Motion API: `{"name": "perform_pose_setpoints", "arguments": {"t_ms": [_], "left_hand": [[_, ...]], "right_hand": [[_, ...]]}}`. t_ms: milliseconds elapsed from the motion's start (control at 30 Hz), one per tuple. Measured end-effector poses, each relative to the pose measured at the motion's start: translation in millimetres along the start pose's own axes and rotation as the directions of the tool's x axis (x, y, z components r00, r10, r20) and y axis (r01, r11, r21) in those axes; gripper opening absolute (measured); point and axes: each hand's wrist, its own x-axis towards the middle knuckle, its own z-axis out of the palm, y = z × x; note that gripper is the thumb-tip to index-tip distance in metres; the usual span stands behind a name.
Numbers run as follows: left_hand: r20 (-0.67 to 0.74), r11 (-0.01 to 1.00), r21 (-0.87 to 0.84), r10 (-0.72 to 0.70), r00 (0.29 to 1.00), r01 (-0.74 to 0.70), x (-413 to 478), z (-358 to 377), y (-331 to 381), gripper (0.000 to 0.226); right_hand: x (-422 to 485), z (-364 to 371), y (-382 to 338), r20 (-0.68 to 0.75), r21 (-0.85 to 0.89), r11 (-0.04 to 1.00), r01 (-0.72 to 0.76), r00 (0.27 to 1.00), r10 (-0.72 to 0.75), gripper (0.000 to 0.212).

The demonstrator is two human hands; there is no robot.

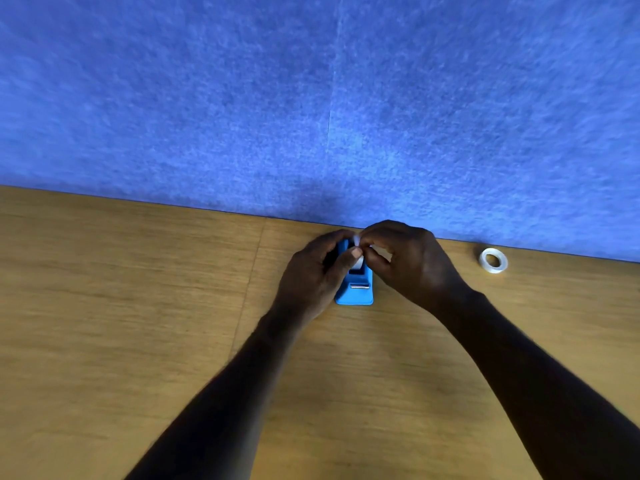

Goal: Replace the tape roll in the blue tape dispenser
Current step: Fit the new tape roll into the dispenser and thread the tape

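Note:
The blue tape dispenser (356, 294) sits on the wooden table (138, 306) close to the blue wall, its metal cutter facing me. My left hand (311, 271) wraps around the dispenser's left side, thumb over the top. My right hand (412, 261) pinches a whitish tape roll (360, 259) seated in the dispenser's cradle; fingers hide most of the roll. A second, clear tape roll (493, 260) lies flat on the table to the right, apart from both hands.
A blue felt wall panel (311, 98) rises straight from the table's far edge, just behind the dispenser. Bare wood stretches to the left and toward me.

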Motion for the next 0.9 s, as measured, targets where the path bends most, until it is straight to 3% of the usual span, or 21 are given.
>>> {"name": "perform_pose_setpoints", "arguments": {"t_ms": [167, 367, 900], "left_hand": [[0.017, 0.999, -0.021, -0.029, 0.999, 0.029, 0, -1, 1, 0.027], [0.018, 1.000, 0.006, -0.017, 1.000, 0.017, 0, -1, -4, 0.048], [0.030, 0.997, 0.071, -0.007, 1.000, 0.005, 1, 0, -4, 0.038]], "right_hand": [[3, 3, 0, 0.004, -0.035, 0.999, -0.018, 1.000, 0.018, 0.006], [8, 2, -1, 0.009, -0.052, 0.998, -0.030, 0.999, 0.031, 0.013], [15, -1, -1, 0.086, -0.059, 0.996, -0.072, 0.993, 0.077, 0.009]]}}
